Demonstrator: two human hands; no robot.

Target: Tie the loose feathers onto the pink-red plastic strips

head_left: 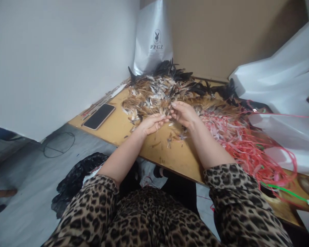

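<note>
Brown feathers (154,97) heaped on the table (118,128); left hand (151,124) and right hand (184,114) pinch some, each grip narrow.

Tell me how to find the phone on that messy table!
Start at the wooden table covered in a big pile of feathers. Look to its left edge, beside the white wall, past the left hand. The phone lies flat there, apart from the feathers: the only smooth, black, shiny rectangle among all that fluff.
</note>
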